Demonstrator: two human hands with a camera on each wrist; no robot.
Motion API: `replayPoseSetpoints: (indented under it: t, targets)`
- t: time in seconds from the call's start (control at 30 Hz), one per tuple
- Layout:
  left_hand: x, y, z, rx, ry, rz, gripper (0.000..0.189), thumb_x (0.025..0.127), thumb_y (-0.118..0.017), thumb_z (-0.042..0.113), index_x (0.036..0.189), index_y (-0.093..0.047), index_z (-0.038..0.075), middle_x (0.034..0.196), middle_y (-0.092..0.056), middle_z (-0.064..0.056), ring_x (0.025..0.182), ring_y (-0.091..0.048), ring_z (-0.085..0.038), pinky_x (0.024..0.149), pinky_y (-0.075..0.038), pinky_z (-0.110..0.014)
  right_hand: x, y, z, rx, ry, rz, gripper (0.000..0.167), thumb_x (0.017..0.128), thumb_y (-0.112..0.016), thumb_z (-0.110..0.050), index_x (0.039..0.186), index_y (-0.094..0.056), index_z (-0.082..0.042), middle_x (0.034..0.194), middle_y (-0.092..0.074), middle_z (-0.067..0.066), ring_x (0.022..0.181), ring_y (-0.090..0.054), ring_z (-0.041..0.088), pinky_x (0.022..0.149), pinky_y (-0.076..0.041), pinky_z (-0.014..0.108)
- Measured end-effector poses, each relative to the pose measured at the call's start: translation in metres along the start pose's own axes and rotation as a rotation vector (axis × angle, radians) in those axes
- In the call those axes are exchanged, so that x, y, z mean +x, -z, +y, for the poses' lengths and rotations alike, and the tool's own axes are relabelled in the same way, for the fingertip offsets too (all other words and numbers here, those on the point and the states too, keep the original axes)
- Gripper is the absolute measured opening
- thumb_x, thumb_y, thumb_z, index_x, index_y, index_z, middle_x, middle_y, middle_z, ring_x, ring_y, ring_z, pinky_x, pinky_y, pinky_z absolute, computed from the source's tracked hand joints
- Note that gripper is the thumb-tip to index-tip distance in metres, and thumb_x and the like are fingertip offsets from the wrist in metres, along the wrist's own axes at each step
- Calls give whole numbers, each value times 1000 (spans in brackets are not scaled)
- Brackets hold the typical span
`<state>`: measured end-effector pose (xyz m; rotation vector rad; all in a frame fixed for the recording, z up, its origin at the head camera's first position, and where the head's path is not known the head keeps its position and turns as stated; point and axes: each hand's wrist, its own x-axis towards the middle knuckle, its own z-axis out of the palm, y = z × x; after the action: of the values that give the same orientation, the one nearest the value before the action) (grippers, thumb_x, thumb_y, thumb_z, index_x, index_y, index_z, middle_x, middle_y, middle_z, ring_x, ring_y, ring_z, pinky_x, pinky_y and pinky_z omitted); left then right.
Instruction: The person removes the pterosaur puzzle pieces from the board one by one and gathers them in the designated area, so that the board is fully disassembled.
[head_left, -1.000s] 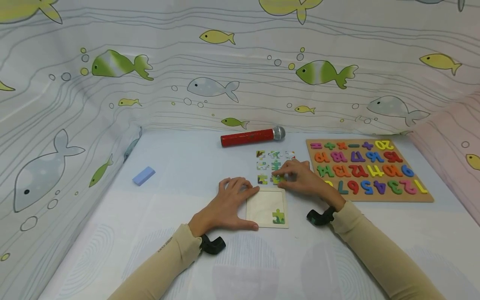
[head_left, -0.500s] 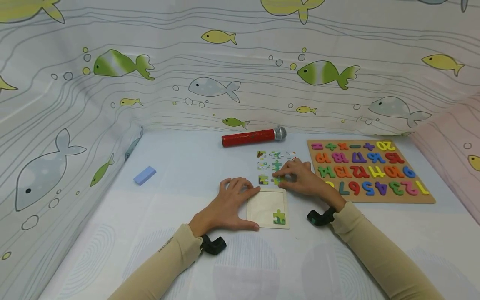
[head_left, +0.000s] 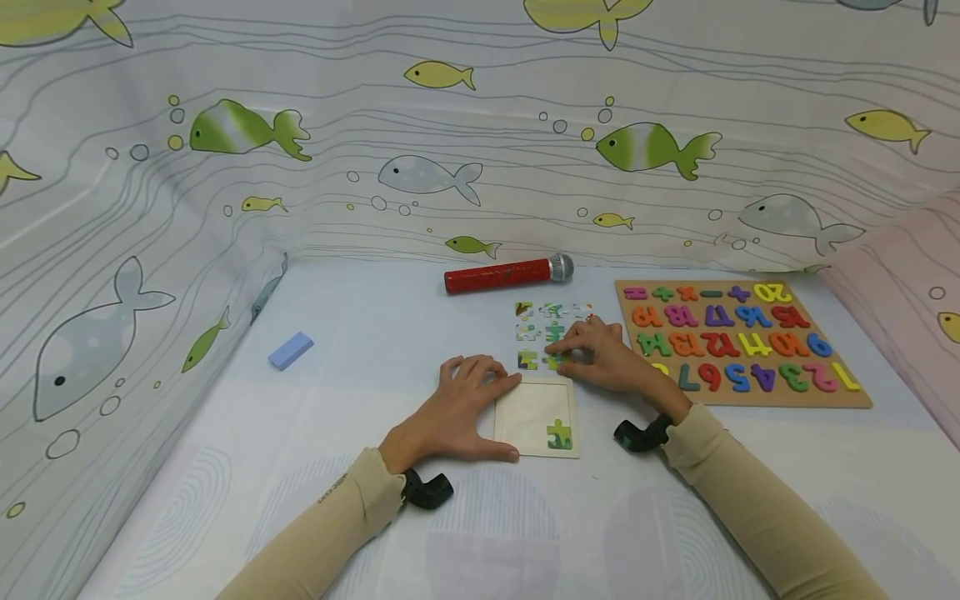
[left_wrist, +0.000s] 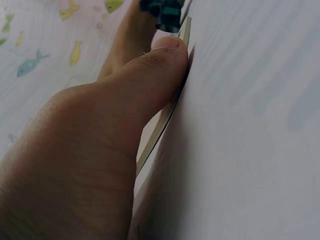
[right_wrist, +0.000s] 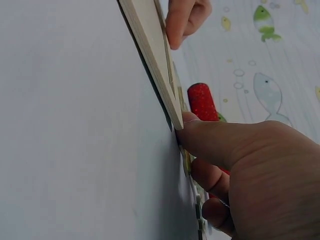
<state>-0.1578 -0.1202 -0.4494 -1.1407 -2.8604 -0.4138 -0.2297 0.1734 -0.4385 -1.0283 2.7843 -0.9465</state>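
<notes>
A shallow wooden puzzle tray [head_left: 517,417] lies flat in the middle of the table, one green jigsaw piece [head_left: 558,434] in its lower right corner. My left hand [head_left: 457,412] spans the tray's left side with spread fingers. Its thumb rests on the near edge, its forefinger at the far corner; the left wrist view shows the thumb against the wooden rim [left_wrist: 161,125]. Just beyond the tray, my right hand [head_left: 603,358] pinches a green puzzle piece [head_left: 553,362] at the table surface, partly hidden by its fingers. Several loose picture pieces [head_left: 527,333] lie in rows there.
A number board [head_left: 757,396] with coloured numerals stands right of the loose pieces, close to my right hand. Behind the pieces lies a red toy microphone [head_left: 498,275]. A blue block [head_left: 290,351] sits at the left. Fish-printed cloth [head_left: 525,208] walls the table's back and sides.
</notes>
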Motion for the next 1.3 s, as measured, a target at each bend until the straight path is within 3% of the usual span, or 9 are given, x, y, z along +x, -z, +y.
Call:
replayPoseSetpoints:
  t: [0.27, 0.63, 0.9, 1.1, 1.3]
  targets:
    - [-1, -1, 1, -2, 0, -9, 104, 72, -65, 83, 156, -42, 27, 140, -45, 1, 142, -33, -23, 115, -19, -62, -1, -3, 4, -1, -13, -10, 31, 88, -80, -21, 119, -78, -21, 104, -69, 1, 101, -46, 21, 82, -18, 42]
    - [-1, 0, 3, -3, -16, 6, 104, 72, -68, 80, 155, -44, 23, 139, -46, 0, 142, -35, -25, 114, -21, -63, -7, 3, -5, 55, -7, 43, 30, 87, -81, -19, 117, -78, -18, 105, -69, 4, 97, -46, 21, 80, -17, 40]
    - [-1, 1, 0, 3, -11, 0, 104, 73, -67, 81, 156, -42, 24, 140, -45, 1, 143, -33, -25, 114, -19, -63, -22, 4, -16, 93, 53, 36, 29, 85, -82, -16, 114, -79, -16, 101, -67, 2, 101, -48, 19, 81, -21, 40]
    - [0, 1, -1, -8, -3, -1, 104, 73, -68, 80, 157, -42, 24, 140, -45, 1, 142, -33, -24, 115, -18, -62, -32, 0, -24, 138, 66, -17, 28, 84, -84, -17, 112, -80, -20, 99, -66, -6, 104, -48, 15, 83, -21, 41]
    - [0, 1, 0, -13, -4, 0, 104, 72, -68, 80, 156, -42, 24, 140, -45, 0, 142, -33, -24, 115, -18, -62, -38, -3, -33, 166, 74, -87, 29, 83, -84, -21, 112, -80, -24, 98, -66, -7, 96, -45, 12, 82, -21, 41]
